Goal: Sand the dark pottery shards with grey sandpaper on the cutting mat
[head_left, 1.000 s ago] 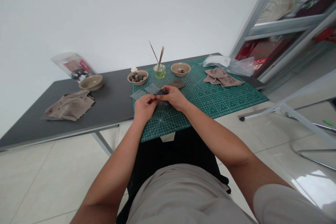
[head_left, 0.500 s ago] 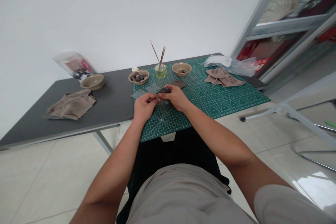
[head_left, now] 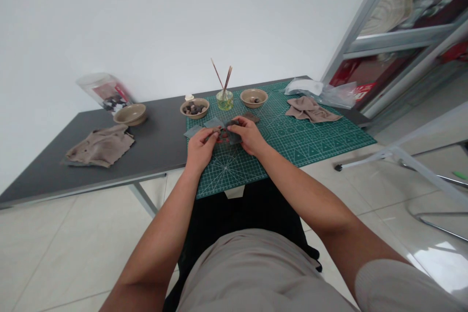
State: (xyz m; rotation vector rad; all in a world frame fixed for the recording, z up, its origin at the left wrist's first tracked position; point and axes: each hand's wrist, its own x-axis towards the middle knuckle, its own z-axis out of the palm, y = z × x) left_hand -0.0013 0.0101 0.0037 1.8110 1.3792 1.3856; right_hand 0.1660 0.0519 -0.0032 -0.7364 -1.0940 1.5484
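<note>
Over the green cutting mat, my two hands work close together. Between the thumb and fingertips of my left hand is a small stone, mostly covered by the fingers. My right hand grips a dark grey piece of sandpaper that faces the stone. Grey-blue sandpaper sheets lie just beyond my left hand, and a brown sheet lies behind my right. Farther back stand a bowl of dark and light stones and a second bowl with a few stones in it.
A glass jar with thin sticks stands between the two bowls. To the left are a brown cloth, another bowl and a clear plastic package. A second cloth and a plastic bag lie at right.
My fingertips have drawn slightly apart, and the dark sandpaper in my right hand has tilted so that more of its face shows. The view has shifted a little.
</note>
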